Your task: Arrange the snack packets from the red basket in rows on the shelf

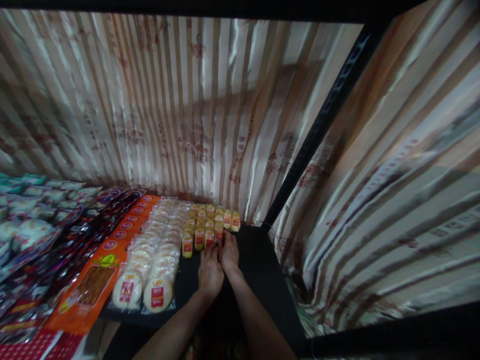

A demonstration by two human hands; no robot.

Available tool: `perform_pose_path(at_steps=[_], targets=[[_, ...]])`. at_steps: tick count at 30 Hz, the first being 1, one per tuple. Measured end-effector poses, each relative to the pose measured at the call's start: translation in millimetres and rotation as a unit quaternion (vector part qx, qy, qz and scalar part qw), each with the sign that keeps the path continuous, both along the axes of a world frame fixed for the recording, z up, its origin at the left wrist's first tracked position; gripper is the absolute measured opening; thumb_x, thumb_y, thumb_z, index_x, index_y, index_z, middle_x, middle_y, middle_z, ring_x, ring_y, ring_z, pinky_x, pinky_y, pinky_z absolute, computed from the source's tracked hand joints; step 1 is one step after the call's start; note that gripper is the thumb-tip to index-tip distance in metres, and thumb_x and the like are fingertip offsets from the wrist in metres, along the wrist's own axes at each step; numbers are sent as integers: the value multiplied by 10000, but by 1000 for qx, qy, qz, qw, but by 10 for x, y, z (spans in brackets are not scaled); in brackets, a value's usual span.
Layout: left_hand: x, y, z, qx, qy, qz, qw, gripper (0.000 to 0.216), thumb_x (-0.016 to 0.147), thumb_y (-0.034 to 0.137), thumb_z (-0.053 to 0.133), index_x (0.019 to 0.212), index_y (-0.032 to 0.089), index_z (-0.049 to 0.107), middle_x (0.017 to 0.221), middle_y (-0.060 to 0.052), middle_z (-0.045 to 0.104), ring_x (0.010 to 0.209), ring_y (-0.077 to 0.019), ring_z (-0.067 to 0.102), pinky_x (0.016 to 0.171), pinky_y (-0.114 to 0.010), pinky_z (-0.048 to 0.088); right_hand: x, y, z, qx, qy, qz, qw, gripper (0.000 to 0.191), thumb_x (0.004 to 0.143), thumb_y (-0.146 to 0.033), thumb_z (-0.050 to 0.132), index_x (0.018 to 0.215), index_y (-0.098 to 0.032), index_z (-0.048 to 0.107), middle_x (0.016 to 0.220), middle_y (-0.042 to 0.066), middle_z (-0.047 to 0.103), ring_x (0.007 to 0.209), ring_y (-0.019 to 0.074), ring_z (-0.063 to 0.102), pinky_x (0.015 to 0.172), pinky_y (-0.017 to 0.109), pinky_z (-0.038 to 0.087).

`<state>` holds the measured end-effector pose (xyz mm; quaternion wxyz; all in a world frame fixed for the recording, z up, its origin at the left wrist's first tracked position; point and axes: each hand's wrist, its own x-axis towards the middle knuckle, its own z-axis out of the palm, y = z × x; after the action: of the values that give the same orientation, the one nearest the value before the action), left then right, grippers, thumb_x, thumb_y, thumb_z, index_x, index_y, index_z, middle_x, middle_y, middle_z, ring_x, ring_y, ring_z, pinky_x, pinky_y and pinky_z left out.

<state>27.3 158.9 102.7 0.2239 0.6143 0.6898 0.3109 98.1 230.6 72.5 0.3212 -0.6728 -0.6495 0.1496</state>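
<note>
Small yellow packaged cakes (199, 237) with red and white labels stand in rows on a black shelf board (258, 265). My left hand (210, 272) is at the front of these rows, its fingers closed against a front packaged cake (209, 238). Close beside it, my right hand (229, 251) has its fingers curled at the packaged cake (219, 231) on the right end of the front row. The fingertips of both hands partly hide what they grip. Left of the yellow cakes lie two rows of round flat cakes in clear wrappers (157, 295).
An orange snack packet (84, 285) lies further left, beside dark shiny packets (75, 245) and whitish packets (33, 200). A pleated printed curtain (210, 115) hangs behind and to the right. A black slanted post (318, 125) rises from the shelf's back right corner.
</note>
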Motion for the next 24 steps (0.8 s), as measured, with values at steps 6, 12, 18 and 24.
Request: perform_pose_path(at_steps=[6, 12, 18, 24], targets=[[-16, -83, 58, 10, -1, -6, 1000, 484, 729, 50, 374, 1184, 85, 536, 1268, -109, 513, 1213, -213, 384, 1069, -301, 286, 2, -81, 41, 1, 8, -15, 1000, 426, 775, -203, 462, 1193, -136, 514, 1072, 137, 554, 1022, 244, 525, 893, 314, 413], [-30, -304, 119, 10, 22, -17, 1000, 469, 735, 50, 381, 1177, 109, 528, 1233, -114, 534, 1145, -214, 436, 1012, -322, 349, 25, -297, 101, 7, 43, -10, 999, 422, 763, -215, 483, 1169, -110, 535, 1114, 154, 540, 1020, 237, 528, 899, 322, 417], [-47, -630, 72, 5, -6, -30, 1000, 443, 742, 34, 366, 1140, 134, 532, 1158, -101, 574, 1088, -170, 502, 976, -293, 374, 44, -718, 121, 10, 54, 3, 998, 330, 777, -181, 445, 1063, -131, 601, 1059, 120, 587, 910, 188, 568, 844, 299, 441], [-95, -995, -70, -8, -42, -27, 999, 348, 773, 73, 368, 1049, 152, 565, 1022, -82, 607, 954, -162, 564, 866, -282, 433, -18, -1245, 59, 2, 96, 37, 995, 318, 789, -141, 371, 985, -152, 621, 958, 83, 637, 853, 166, 593, 797, 288, 460]])
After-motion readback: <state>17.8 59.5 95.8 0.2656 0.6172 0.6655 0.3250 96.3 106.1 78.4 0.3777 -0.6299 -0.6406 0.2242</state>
